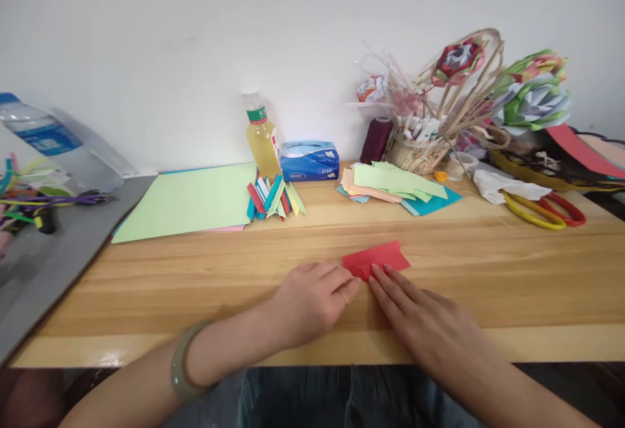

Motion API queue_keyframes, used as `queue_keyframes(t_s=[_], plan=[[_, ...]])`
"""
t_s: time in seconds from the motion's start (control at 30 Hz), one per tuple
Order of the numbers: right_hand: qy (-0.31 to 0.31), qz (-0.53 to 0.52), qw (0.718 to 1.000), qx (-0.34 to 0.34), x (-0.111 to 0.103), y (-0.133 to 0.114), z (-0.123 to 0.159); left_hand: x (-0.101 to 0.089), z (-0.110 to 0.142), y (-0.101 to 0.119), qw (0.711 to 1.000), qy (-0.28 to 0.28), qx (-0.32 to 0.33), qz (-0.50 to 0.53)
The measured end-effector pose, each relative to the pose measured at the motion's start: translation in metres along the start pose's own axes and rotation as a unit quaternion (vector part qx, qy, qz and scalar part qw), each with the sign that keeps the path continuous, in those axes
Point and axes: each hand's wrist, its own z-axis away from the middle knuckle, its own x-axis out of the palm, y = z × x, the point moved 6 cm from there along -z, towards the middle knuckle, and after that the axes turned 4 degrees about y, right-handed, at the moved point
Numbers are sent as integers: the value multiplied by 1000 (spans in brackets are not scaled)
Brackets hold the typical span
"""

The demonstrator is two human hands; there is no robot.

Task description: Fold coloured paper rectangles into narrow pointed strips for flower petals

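Observation:
A small folded red paper (378, 258) lies on the wooden table (488, 285) in front of me. My left hand (312, 301) rests with its fingers curled, their tips against the paper's left edge. My right hand (424, 320) lies flat with straight fingers, and its fingertips press on the paper's near edge. A pale green bangle circles my left wrist.
Large green sheets (188, 201), a pile of folded paper strips (274, 197), a juice bottle (262, 136) and a tissue pack (310, 161) sit further back. At right lie cut paper pieces (395, 184), a basket with paper flowers (420, 148) and scissors (541, 210). A water bottle (43, 135) lies at left.

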Motion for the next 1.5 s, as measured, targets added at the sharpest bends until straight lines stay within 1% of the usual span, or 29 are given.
queue_keyframes(t_s=[0.07, 0.13, 0.17, 0.23, 0.3, 0.37, 0.43, 0.5, 0.57, 0.6, 0.63, 0.7, 0.73, 0.8, 0.87, 0.9, 0.97, 1.07, 1.13, 1.27, 1.4, 1.5], plan=[[12, 3, 1000, 18, -8, -6, -7, 6, 1, 6, 999, -46, 11, -11], [15, -21, 1000, 9, -14, -11, -11, 13, 3, 5, 996, -91, 3, -25], [10, -36, 999, -2, -15, -13, -12, 16, 4, 4, 994, -105, -2, -29], [-5, -61, 998, -24, -17, -15, -14, 18, 6, 2, 993, -113, -6, -29], [-11, -72, 997, -35, -17, -15, -15, 17, 6, 0, 995, -96, -4, -25], [-8, -81, 996, -35, -17, -16, -17, 15, 5, -1, 997, -76, -6, -30], [-12, -96, 995, -23, -18, -15, -20, 15, 5, -2, 997, -71, -13, -37], [-36, -137, 990, -8, -18, -10, -24, 17, 4, -3, 995, -86, -14, -39], [-60, -205, 977, 8, -17, 1, -30, 20, 3, -2, 993, -114, -2, -37], [-71, -241, 968, 18, -15, 9, -33, 21, 2, -3, 991, -128, 4, -38], [-52, -256, 964, 45, -14, 22, -36, 22, 1, -3, 989, -140, 11, -40], [10, -235, 964, 121, -8, 52, -41, 22, 0, -4, 986, -157, 27, -45], [10, -222, 964, 147, -1, 63, -42, 21, -1, -5, 985, -162, 37, -47], [-31, -235, 954, 181, 17, 75, -44, 20, -2, -8, 983, -169, 56, -47], [-89, -292, 931, 202, 32, 74, -43, 19, -3, -11, 982, -169, 74, -40], [-104, -315, 919, 215, 35, 71, -42, 19, -4, -13, 982, -164, 81, -35], [-113, -346, 899, 244, 37, 65, -40, 19, -8, -18, 985, -145, 91, -22], [-110, -364, 883, 277, 37, 61, -35, 21, -13, -23, 989, -117, 88, 6], [-95, -361, 884, 280, 37, 64, -32, 24, -15, -24, 990, -108, 85, 25], [-56, -339, 902, 260, 40, 69, -29, 26, -16, -22, 993, -88, 74, 23], [-31, -296, 925, 234, 39, 64, -26, 27, -18, -17, 993, -74, 97, -4], [-1, -258, 947, 193, 34, 57, -24, 28, -19, -15, 991, -71, 110, -14]])
